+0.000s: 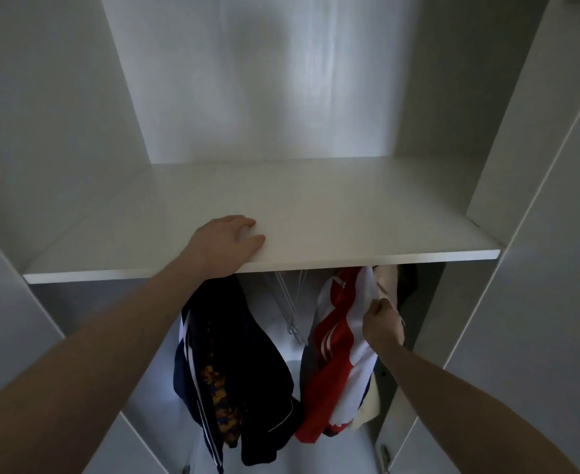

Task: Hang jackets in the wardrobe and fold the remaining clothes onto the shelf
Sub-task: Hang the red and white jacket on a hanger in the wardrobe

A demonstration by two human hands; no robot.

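I look into a white wardrobe. A bare white shelf [333, 213] runs across the middle. My left hand [225, 242] lies flat on its front edge, fingers spread, holding nothing. Below the shelf hang a dark navy jacket [234, 364] with white stripes on the left and a red and white jacket [340, 354] on the right. My right hand [382, 323] is closed on the upper right edge of the red and white jacket. A cream garment [389, 282] hangs just behind it, partly hidden.
Several empty wire hangers [290, 302] hang between the two jackets. The wardrobe's side panels [507, 165] close in left and right, and a door [555, 302] stands open at the right. The rail is hidden under the shelf.
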